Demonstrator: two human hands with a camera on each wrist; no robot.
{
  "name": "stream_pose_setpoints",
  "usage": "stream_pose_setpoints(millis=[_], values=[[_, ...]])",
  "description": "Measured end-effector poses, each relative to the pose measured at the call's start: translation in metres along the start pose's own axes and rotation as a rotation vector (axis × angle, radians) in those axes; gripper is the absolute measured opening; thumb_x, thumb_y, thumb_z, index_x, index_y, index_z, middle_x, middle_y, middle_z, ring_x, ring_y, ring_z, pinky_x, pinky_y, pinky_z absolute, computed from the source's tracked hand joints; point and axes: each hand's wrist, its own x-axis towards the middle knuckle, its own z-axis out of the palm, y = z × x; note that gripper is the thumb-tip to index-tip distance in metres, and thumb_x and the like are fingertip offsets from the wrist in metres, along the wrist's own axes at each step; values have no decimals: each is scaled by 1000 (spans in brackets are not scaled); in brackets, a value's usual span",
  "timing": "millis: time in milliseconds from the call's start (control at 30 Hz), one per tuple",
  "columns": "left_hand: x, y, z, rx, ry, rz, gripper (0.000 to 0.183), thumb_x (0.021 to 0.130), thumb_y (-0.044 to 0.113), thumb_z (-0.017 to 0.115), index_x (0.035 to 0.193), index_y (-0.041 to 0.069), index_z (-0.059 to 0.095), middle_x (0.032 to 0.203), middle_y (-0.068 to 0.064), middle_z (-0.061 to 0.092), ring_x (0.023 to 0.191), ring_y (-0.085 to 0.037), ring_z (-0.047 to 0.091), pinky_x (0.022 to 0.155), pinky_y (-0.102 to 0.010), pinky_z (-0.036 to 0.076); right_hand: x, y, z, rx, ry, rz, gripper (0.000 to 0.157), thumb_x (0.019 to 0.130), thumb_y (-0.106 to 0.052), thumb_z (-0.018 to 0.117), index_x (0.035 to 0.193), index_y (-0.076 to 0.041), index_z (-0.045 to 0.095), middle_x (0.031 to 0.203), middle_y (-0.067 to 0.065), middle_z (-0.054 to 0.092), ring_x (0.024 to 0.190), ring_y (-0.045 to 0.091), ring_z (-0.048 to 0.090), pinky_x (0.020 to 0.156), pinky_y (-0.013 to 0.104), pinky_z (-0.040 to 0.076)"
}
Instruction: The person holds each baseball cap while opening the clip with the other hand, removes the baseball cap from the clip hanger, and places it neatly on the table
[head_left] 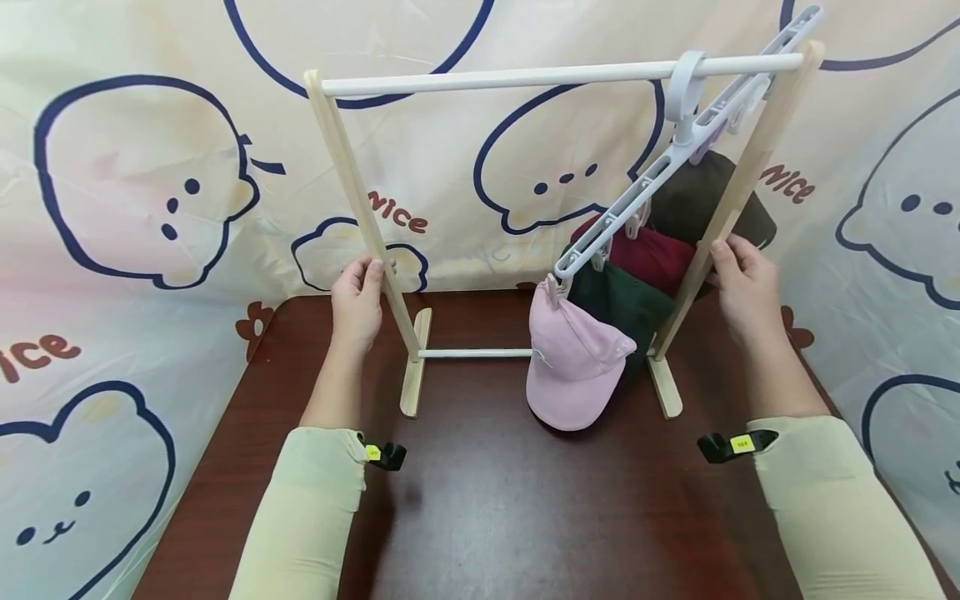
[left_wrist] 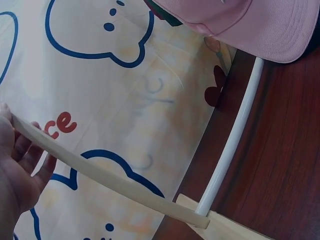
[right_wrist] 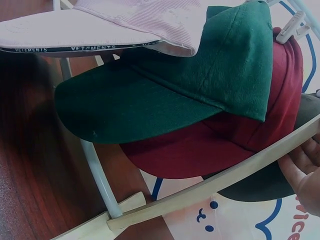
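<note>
A light wooden clothes rack point(head_left: 487, 81) with white rods stands on the table. My left hand point(head_left: 356, 304) holds its left post point(head_left: 363, 200) between thumb and fingers, about halfway down. My right hand point(head_left: 746, 283) grips the right post point(head_left: 738, 192) at a similar height. From the top rod hangs a pale clip hanger point(head_left: 652, 179), slanted front to back near the right post. Baseball caps hang from its clips: a pink cap point(head_left: 573, 358) in front, then a green cap point(right_wrist: 165, 95), a dark red cap point(right_wrist: 200, 150) and a dark grey cap point(head_left: 697, 200) behind, partly hidden.
Beneath the rack is a dark brown wooden table point(head_left: 487, 500). Cloth printed with cartoon animals point(head_left: 142, 183) rises at the back and both sides. The rack's wooden feet point(head_left: 416, 367) rest on the table, joined by a low white rod point(head_left: 476, 353).
</note>
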Motion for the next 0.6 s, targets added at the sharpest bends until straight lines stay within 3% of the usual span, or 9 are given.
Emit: stream_pose_setpoints(millis=[233, 467, 600], values=[[0, -1, 2, -35, 7, -14, 40, 101, 26, 53, 124, -6, 61, 114, -23, 67, 98, -12, 62, 88, -22, 50, -2, 0, -2, 11, -5, 21, 50, 101, -39, 51, 141, -10, 54, 124, 0, 60, 109, 6, 59, 80, 11, 52], [0, 5, 0, -167, 16, -110, 41, 99, 26, 58, 125, -6, 61, 105, -10, 71, 85, -12, 56, 83, -21, 51, -3, -4, -6, 59, -40, 52, 52, 99, -41, 55, 141, -12, 54, 132, 4, 57, 117, 9, 56, 80, 11, 52], [-5, 13, 3, -119, 76, -124, 41, 99, 26, 59, 131, 1, 60, 115, -9, 67, 95, -11, 58, 89, -22, 50, -6, -8, -6, 51, -34, 75, 52, 97, -43, 57, 141, -14, 54, 132, 3, 57, 116, 9, 56, 83, 13, 53]])
